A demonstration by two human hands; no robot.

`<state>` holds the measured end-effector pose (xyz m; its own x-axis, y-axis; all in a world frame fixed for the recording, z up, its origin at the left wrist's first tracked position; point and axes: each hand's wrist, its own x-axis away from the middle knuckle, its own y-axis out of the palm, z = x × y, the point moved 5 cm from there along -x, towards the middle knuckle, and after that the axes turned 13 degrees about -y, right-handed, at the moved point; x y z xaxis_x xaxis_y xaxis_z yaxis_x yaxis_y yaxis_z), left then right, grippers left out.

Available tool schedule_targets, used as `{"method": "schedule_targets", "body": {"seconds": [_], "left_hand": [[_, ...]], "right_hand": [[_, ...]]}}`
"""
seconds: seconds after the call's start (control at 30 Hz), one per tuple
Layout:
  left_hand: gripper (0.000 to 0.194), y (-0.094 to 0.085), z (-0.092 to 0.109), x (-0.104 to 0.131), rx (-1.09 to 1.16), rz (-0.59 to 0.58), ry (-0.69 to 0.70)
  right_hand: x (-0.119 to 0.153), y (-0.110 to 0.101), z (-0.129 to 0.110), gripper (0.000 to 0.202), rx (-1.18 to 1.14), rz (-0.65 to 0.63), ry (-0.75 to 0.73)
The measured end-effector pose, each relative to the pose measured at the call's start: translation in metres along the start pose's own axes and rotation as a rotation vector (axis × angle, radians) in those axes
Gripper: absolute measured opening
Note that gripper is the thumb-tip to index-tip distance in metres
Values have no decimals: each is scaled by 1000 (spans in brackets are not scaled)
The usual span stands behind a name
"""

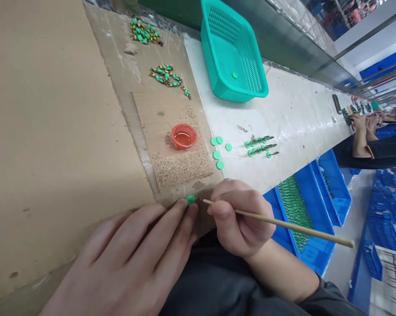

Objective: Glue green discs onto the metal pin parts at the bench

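My left hand (142,250) lies low on the work surface. Its fingertips grip the edge of a small green button-like disc (190,199). Between the fingers of my right hand (240,217) is a thin wooden stick (293,227), its narrow tip just right of the disc beside a tiny dark piece. Beyond the hands, a red cup (184,136) of liquid stands on a thin board (145,127) strewn with tiny brown grains. Several loose green discs (217,155) lie to the right of the board.
A teal basket (247,96) holds one green disc. Green-and-dark figures (167,75) lie in piles at the back left. Short rows of assembled pieces (262,150) are on the white table. Blue bins (323,245) stand below its edge; a co-worker's arms (361,136) are far right.
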<state>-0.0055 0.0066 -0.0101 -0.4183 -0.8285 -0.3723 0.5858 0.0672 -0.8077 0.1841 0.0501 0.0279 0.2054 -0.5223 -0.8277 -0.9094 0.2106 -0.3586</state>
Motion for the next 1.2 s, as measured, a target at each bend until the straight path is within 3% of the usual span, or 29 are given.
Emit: {"method": "schedule_targets", "body": {"seconds": [0.3,0.87,1.07,1.2], "left_hand": [[38,0,-2,7,13,-43,-20],[42,2,-4,8,5,-51,-19],[44,2,-2,9,5,-64,-25],[45,3,-2,7,4,-49,-15]], "right_hand": [[6,2,-2,19,-5,-20,-47],[6,3,-2,21,-20,-74,17],[6,1,0,15,-38,27,-23],[6,3,0,15,-19,7,-7]]}}
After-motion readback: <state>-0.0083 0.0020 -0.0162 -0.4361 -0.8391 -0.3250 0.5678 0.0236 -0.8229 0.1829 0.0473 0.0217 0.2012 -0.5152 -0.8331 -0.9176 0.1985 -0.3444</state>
